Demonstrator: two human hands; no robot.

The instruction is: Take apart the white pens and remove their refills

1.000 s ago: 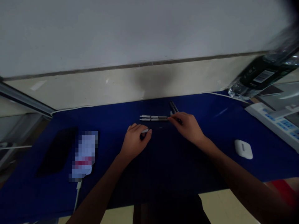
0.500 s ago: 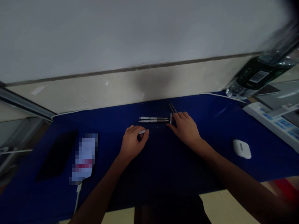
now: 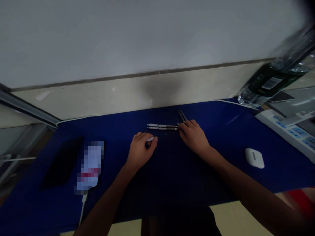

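My left hand [image 3: 140, 151] rests on a dark blue mat [image 3: 221, 137], fingers curled round a small white piece [image 3: 149, 139] pinched at the fingertips. Two white and grey pens [image 3: 161, 127] lie side by side just beyond it. My right hand [image 3: 194, 135] lies at the right ends of these pens, fingers curled down onto them. Two dark pens [image 3: 182, 115] stick out past its fingertips, angled toward the wall.
A white earbud case [image 3: 255, 158] lies right of my right arm. A blurred-out phone [image 3: 90, 165] with a cable and a black slab [image 3: 61, 162] lie at the left. A plastic bottle [image 3: 273, 80] and a white power strip [image 3: 287, 129] stand at the right. A wall runs behind.
My right hand has drawn slightly left and down along the pens' right ends. The left hand has barely moved and keeps its pinch.
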